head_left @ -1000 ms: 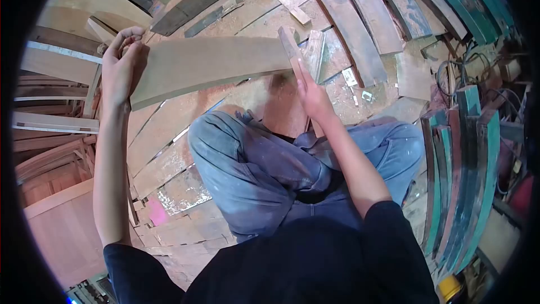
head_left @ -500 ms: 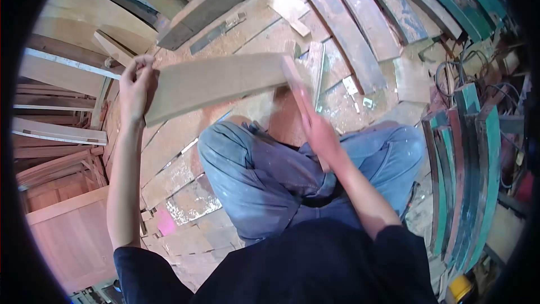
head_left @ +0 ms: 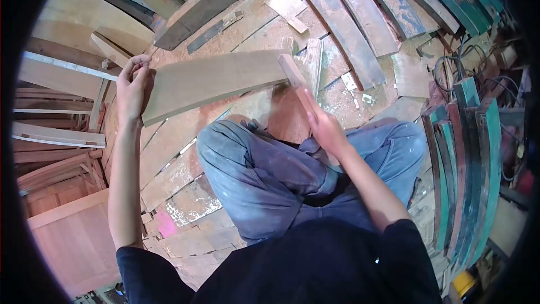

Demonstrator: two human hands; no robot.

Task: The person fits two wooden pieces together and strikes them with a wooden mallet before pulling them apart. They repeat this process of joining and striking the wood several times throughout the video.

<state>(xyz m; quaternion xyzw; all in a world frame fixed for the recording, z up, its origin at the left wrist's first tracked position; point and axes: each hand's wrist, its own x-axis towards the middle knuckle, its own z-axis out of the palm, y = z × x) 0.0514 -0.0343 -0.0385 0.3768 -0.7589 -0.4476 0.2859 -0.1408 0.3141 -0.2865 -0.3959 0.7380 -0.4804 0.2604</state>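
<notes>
My left hand (head_left: 132, 90) is closed around the left end of a long, slightly curved wooden board (head_left: 216, 79), thumb and fingers at its edge. The board lies slanted in front of my crossed legs, its right end higher in view. In my right hand (head_left: 327, 130) is a narrow flat wooden strip (head_left: 296, 81). The strip's far end meets the board's right end, and my fingers cover its lower part. Whether anything is fixed to the strip's face, I cannot make out.
Curved timber pieces (head_left: 337, 22) lie at the back, with a thick wooden beam (head_left: 211, 5) left of them. Green-edged boards (head_left: 464, 174) stand at the right, near some cables (head_left: 461, 67). A wooden panel (head_left: 73, 242) is at the lower left. Dust and scraps cover the plank floor (head_left: 197, 191).
My right hand has moved slightly upward with the strip, which was blurred by motion earlier and is now sharper. The board and my left hand stay nearly in place.
</notes>
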